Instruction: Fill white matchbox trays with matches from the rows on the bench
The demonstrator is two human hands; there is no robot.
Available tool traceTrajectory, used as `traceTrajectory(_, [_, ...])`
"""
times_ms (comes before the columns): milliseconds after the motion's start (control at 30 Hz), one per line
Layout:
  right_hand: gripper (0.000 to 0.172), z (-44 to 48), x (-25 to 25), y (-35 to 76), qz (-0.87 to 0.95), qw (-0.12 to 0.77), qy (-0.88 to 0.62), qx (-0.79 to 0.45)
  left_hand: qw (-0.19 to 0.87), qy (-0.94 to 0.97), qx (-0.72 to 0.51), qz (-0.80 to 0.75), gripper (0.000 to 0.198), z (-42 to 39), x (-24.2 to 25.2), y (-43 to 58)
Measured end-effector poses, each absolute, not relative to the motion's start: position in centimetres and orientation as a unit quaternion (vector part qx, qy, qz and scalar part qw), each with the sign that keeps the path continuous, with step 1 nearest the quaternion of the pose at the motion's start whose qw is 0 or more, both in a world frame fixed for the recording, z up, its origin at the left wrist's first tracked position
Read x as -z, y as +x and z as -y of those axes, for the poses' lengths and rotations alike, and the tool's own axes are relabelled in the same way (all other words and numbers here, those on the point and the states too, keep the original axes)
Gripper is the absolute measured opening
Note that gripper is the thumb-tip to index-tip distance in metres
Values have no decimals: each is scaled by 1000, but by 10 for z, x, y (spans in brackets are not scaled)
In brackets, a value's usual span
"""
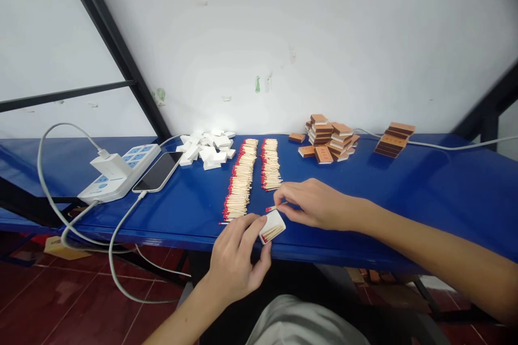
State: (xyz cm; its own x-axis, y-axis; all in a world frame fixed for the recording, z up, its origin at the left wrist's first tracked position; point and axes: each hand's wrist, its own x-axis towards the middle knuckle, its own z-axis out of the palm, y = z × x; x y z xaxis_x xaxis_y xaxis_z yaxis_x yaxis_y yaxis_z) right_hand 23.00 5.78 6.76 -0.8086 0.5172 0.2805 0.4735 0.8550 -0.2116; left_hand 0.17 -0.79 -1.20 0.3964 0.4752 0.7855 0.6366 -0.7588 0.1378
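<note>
Mid-fill: your L hand (237, 259) fingers hold the tray (273, 225), R hand (313, 204) fingers pinch a match (275, 207) just beside it; prob needs aligning w/ tray

Glossy blue table (404, 194), pale wooden matches (242, 180) with red heads, matt white card tray (272, 226).

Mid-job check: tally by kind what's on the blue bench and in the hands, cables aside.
Match rows: 2
White tray heap: 1
Brown box groups: 2
Phone: 1
Power strip: 1
Plug adapter: 1
Tray in left hand: 1
Match in right hand: 1
Total: 10
</note>
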Motion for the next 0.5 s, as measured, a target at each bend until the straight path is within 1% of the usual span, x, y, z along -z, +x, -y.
traceTrajectory(233, [16,-44,-66,221,963,127,-228,-65,92,-829,437,336,47,9,13,2])
traceTrajectory(400, [15,-42,-60,220,968,97,-222,-70,83,-832,431,340,37,11,11,2])
traceTrajectory(500, [17,-41,-61,220,969,105,-208,-84,82,-834,428,338,29,11,9,2])
